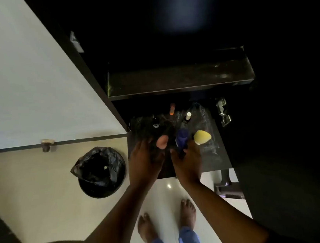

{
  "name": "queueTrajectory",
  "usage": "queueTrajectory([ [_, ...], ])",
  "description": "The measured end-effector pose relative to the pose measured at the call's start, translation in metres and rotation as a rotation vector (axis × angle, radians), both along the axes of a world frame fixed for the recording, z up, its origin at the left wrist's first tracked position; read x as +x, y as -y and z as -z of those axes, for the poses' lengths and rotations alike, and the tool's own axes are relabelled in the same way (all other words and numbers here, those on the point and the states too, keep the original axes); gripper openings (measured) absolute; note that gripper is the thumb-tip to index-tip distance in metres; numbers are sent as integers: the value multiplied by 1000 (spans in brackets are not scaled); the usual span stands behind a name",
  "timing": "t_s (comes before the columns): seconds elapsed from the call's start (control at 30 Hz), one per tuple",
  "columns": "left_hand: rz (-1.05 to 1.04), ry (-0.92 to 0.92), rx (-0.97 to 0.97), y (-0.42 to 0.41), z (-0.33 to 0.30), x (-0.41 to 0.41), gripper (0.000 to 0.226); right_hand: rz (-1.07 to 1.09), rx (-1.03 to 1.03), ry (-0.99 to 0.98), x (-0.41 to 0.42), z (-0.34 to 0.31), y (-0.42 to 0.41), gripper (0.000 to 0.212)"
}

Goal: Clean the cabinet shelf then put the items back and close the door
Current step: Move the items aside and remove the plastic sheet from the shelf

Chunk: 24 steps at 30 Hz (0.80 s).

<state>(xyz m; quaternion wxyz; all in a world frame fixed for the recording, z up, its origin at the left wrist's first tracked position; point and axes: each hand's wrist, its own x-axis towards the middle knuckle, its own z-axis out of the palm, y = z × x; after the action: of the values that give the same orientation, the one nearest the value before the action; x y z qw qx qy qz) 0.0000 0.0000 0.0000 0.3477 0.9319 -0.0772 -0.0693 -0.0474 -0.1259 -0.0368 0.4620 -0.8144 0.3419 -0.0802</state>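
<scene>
Dark glossy shelf (211, 155) cluttered; right hand (187, 163) fingers grip blue bottle (182, 138); left hand (145, 161) fingers relaxed.

Dark cabinet shelf (211, 155), lower one, dim and glossy, crowded with small items. Blue bottle (182, 138) upright near the front edge, yellow sponge (202, 136) just beside it on the right, pink rounded item (161, 141) to the left. Farther back: small dark bottle (155, 121), white-capped bottle (187, 117), orange tube (172, 109). White cabinet door (28, 89) swung open at left.
</scene>
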Motion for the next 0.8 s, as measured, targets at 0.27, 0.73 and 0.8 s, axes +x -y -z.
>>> queueTrajectory([
  [0.27, -77, -4, -57, 19, 40, 14, 33, 59, -142, 3, 15, 19, 17, 19],
  [0.73, -274, 129, -157, -39, 49, 50, 29, -251, -200, 281, 67, 34, -39, 23],
  [0.8, -262, 118, -145, -42, 54, 52, 28, -258, -227, 281, 70, 40, -40, 22],
])
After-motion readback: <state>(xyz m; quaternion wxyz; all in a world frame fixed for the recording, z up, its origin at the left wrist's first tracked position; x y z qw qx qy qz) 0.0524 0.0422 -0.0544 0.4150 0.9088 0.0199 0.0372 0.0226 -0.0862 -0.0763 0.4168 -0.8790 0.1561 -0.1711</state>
